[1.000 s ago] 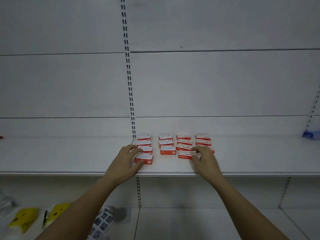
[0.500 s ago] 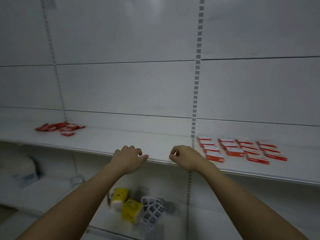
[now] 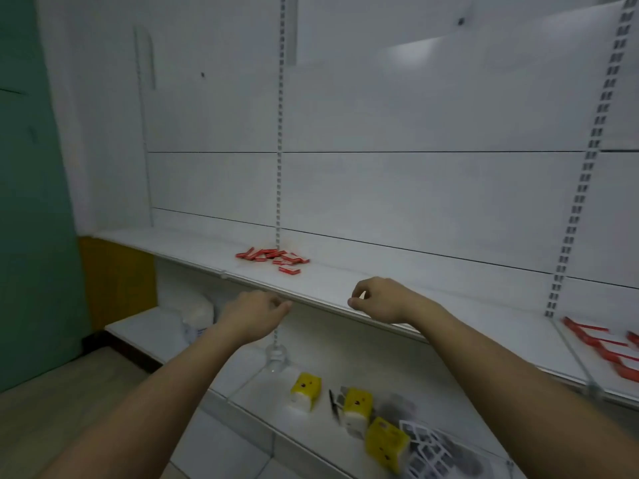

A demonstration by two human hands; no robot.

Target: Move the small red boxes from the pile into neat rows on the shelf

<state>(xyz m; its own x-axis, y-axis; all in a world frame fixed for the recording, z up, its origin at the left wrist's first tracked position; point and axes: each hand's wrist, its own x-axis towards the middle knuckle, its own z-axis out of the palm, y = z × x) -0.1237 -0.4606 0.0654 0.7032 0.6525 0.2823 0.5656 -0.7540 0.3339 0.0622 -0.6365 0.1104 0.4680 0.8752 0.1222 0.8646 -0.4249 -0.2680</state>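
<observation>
The pile of small red boxes [image 3: 273, 260] lies at the back of the white shelf [image 3: 207, 252]. Bare shelf separates it from both hands at the front edge: left hand [image 3: 251, 314] and right hand [image 3: 378, 299], loosely curled, holding nothing. Arranged red boxes [image 3: 603, 345] sit far right.

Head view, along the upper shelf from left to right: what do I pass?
Pile of loose red boxes → left hand at the shelf's front edge → right hand → neat rows of red boxes at far right.
</observation>
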